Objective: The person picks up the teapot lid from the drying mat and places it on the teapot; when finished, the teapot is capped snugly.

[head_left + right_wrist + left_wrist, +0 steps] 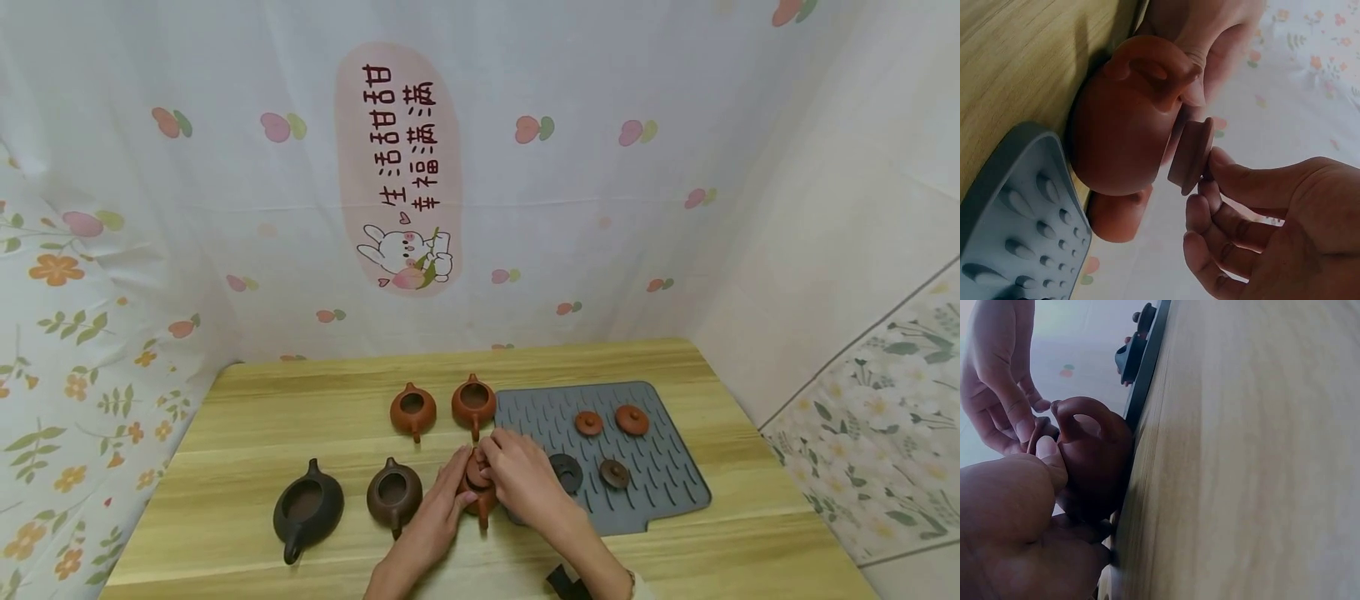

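Round reddish clay teapot [1116, 140]: on the wooden table [247, 433], beside the grey ridged mat [543, 408].
Left hand [437, 510]: holds the teapot's side.
Right hand [522, 473]: pinches a reddish clay lid [1190, 155] just above the opening.

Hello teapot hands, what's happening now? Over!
Right hand pinches lid, just off red teapot. Left hand grips red teapot. Nothing seen blocking the gap between. Over.

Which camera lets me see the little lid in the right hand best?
The right wrist view. There the lid shows large and side-on, pinched by the right hand. The head view shows it small, from above, partly hidden by that hand; the left wrist view shows only part of it.
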The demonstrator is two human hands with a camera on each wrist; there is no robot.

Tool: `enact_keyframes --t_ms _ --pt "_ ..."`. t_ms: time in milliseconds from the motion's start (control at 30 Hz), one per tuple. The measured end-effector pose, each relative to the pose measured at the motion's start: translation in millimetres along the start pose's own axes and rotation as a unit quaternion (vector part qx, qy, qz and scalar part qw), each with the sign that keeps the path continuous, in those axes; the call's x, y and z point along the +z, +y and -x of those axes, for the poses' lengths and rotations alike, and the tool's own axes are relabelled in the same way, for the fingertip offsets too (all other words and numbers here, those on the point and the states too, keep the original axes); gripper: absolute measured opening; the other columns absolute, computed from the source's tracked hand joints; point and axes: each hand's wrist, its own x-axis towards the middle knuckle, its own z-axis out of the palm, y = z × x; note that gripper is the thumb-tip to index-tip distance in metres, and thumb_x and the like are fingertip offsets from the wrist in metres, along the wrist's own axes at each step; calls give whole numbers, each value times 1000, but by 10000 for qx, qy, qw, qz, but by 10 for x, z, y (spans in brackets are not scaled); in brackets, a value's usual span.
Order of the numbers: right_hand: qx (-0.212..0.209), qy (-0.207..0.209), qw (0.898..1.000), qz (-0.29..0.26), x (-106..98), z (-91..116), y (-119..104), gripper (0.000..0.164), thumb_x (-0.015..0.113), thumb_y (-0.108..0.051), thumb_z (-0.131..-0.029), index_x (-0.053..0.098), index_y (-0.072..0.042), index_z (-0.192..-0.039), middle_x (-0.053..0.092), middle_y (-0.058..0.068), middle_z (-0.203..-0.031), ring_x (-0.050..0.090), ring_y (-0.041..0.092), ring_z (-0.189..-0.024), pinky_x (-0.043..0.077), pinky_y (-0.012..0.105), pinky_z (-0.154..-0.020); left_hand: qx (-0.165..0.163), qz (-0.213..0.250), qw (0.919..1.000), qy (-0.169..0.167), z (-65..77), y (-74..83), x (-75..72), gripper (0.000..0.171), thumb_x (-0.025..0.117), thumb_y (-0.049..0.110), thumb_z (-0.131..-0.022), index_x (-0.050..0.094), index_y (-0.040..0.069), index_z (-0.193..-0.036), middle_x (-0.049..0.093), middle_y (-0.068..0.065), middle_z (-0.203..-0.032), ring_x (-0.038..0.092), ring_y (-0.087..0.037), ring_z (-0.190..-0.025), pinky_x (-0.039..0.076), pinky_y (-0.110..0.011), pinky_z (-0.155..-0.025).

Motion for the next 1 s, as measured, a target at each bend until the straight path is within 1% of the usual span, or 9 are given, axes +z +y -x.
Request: enact_keyframes --t_ms 67,167,333,567,667,867,1000 --pt "20 -19 10000 -7 2 -2 -7 18 90 -16 -93 75 -10 -102 62 2 -92 58 18 -80 45 30 -64 12 -60 10000 16 -2 1 -2 67 51 31 -116 30 1 -173 31 -25 -178 32 -47 -163 24 -67 -129" --pt "8 -24 10000 -16 2 -4 -14 18 89 -15 -93 75 -10 -102 62 2 -91 58 18 -80 45 30 -64 11 -115 9999 21 1 3 -6 66 51 30 -116 31 1 -172 32 -26 -177 33 -48 -162 25 -68 -129" --pt "-9 -2 10000 75 19 -15 -18 17 89 -11 -94 76 -9 -105 64 4 -92 61 19 -81 48 32 -65 -25 -90 10000 24 -4 6 -15 67 51 31 -116 31 2 -173 31 -25 -177 33 -48 -162 25 -68 -129" --pt "-41 -88 9999 120 80 -24 -34 19 87 -1 -92 78 -8 -107 65 4 -94 62 20 -83 54 35 -69 -77 85 9999 -28 7 -17 -22 68 50 32 -117 28 2 -174 30 -26 -178 29 -50 -163 22 -69 -129" --pt "-39 -120 9998 123 97 -16 -42 20 87 -1 -92 78 -7 -108 65 4 -94 63 20 -83 55 36 -71 -118 141 9998 -69 10 -29 -17 69 50 33 -117 27 2 -174 29 -24 -179 27 -50 -164 21 -70 -129" --pt "3 -79 9999 120 95 0 -50 20 87 -2 -92 78 -7 -109 65 4 -93 63 20 -83 55 36 -71 -45 72 10000 -37 11 -38 -8 68 50 32 -117 27 2 -174 30 -26 -178 29 -54 -162 29 -73 -125" --pt "6 -10 9999 148 106 23 -45 20 89 -5 -91 77 -7 -106 63 3 -90 61 20 -79 51 33 -67 -18 131 9999 -49 3 -24 6 68 50 32 -117 28 1 -174 31 -26 -177 29 -53 -162 27 -73 -126"
